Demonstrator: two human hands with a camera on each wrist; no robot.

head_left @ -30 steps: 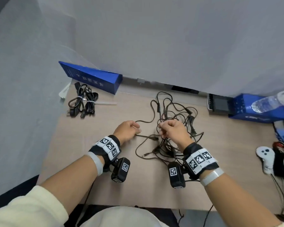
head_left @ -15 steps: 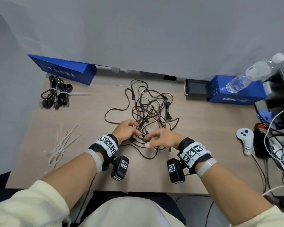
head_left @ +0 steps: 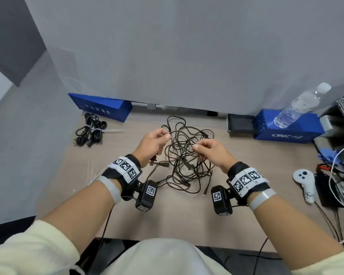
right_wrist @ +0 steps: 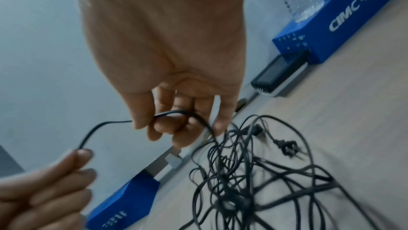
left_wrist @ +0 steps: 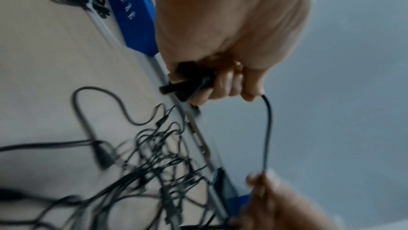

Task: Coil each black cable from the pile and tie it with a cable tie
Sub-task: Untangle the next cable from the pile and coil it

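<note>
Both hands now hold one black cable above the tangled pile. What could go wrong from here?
1. The held cable runs from the right hand into the tangled pile; pulling may tighten a knot or drag the pile.
2. The left hand also grips a plug, which may snag loops.

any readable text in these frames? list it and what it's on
"CIMC": white letters on the right blue box, followed by characters too blurred to read.
White characters on the left blue box: too blurred to read.
Small white icons and print on the right blue box's end face: too small to read.
Handwritten mark on the white controller: illegible.
Wrist bands carry square marker patterns only, no words.
</note>
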